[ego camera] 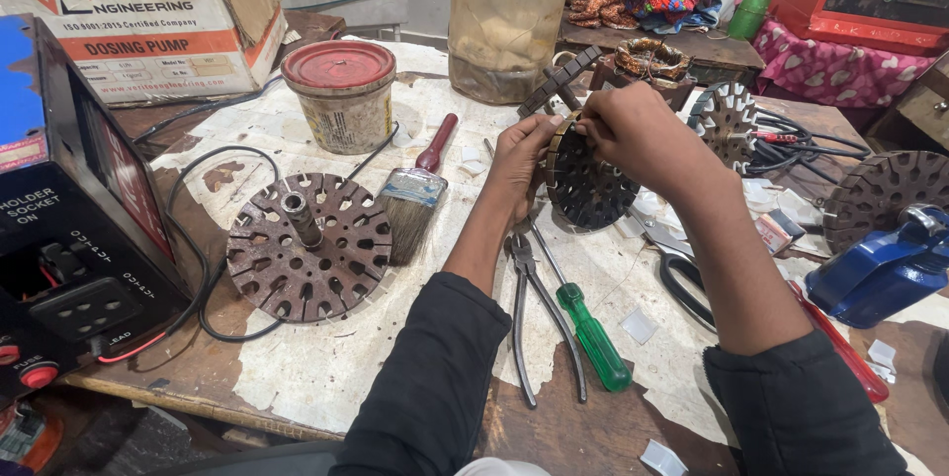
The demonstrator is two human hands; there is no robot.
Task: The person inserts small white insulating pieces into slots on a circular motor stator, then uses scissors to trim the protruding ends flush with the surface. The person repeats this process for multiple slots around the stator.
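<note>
A dark round slotted motor core [589,189] stands on edge on the worn workbench [326,367]. My left hand [516,168] grips its left rim and steadies it. At the top of that rim, my right hand [638,135] pinches with its fingertips; what sits between the fingers is too small to tell. Just below my hands lie long-handled pliers [529,323] and a green-handled screwdriver [591,338].
A second rusty slotted core with a shaft [308,246] lies flat at left, beside a paintbrush [415,194] and a red-lidded tin [342,92]. Black scissors [682,278], a blue tool [883,273], more cores [883,189], a large jar [508,16] and a black power unit [69,229] surround the work.
</note>
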